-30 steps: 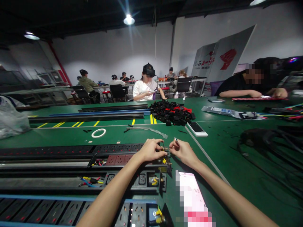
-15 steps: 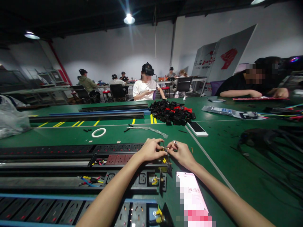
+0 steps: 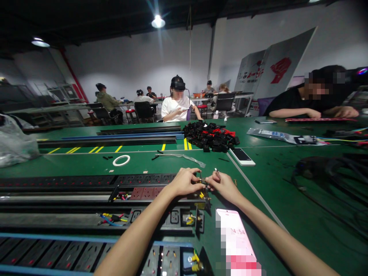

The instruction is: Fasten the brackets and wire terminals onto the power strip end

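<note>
My left hand (image 3: 186,181) is closed at the right end of the farthest power strip (image 3: 149,178), thumb and fingers around a small end plate (image 3: 200,174). From the right, my right hand (image 3: 223,185) comes up to the same spot, its fingertips pinched on a small brass-coloured screw (image 3: 203,180) at the plate. The fingers partly cover both small parts. Below them, yellow wire ends (image 3: 202,194) show at the strip end. A brass bolt (image 3: 235,182) lies on the table beside my right hand.
A second strip (image 3: 161,217) and a blue-edged strip (image 3: 63,253) lie nearer me. A lit phone (image 3: 234,234) is below my right wrist. Beyond are a white ring (image 3: 121,160), a pile of black and red parts (image 3: 211,136) and a white phone (image 3: 242,157). Black cables (image 3: 324,191) lie right.
My right fingers have drawn slightly right and shifted their pinch at the brass screw. My left hand keeps its place on the end plate. The whole view has shifted a little.
</note>
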Demonstrator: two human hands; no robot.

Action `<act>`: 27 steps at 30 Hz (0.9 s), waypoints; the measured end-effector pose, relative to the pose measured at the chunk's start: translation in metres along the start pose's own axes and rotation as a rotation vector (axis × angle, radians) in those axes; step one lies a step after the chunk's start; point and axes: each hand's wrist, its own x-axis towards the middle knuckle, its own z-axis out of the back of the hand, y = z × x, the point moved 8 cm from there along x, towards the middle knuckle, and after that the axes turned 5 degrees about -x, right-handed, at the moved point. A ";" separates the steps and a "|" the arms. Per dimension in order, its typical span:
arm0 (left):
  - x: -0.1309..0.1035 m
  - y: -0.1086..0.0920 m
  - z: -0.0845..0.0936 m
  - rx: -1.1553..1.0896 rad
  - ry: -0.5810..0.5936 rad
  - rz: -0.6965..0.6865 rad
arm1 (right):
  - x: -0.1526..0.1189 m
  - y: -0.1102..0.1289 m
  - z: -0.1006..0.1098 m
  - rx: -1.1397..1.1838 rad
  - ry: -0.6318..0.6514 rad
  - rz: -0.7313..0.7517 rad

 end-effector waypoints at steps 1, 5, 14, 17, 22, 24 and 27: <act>0.000 0.000 0.000 0.001 0.000 0.002 | 0.000 -0.003 -0.001 0.012 0.013 -0.023; 0.000 0.000 0.000 0.001 0.004 0.016 | 0.003 -0.011 -0.003 0.063 0.029 -0.091; 0.000 0.001 -0.001 0.005 -0.002 0.014 | 0.001 -0.013 -0.005 0.099 0.048 -0.159; 0.000 0.002 -0.002 0.000 0.002 0.013 | 0.001 -0.009 -0.004 0.099 0.052 -0.170; 0.000 0.002 -0.002 0.010 -0.002 0.025 | -0.001 -0.009 -0.005 0.065 0.099 -0.226; 0.000 0.002 -0.002 0.007 -0.001 0.025 | -0.001 -0.007 -0.002 0.066 0.069 -0.224; 0.000 0.003 -0.002 0.003 0.001 0.023 | -0.002 -0.002 -0.002 0.078 0.074 -0.224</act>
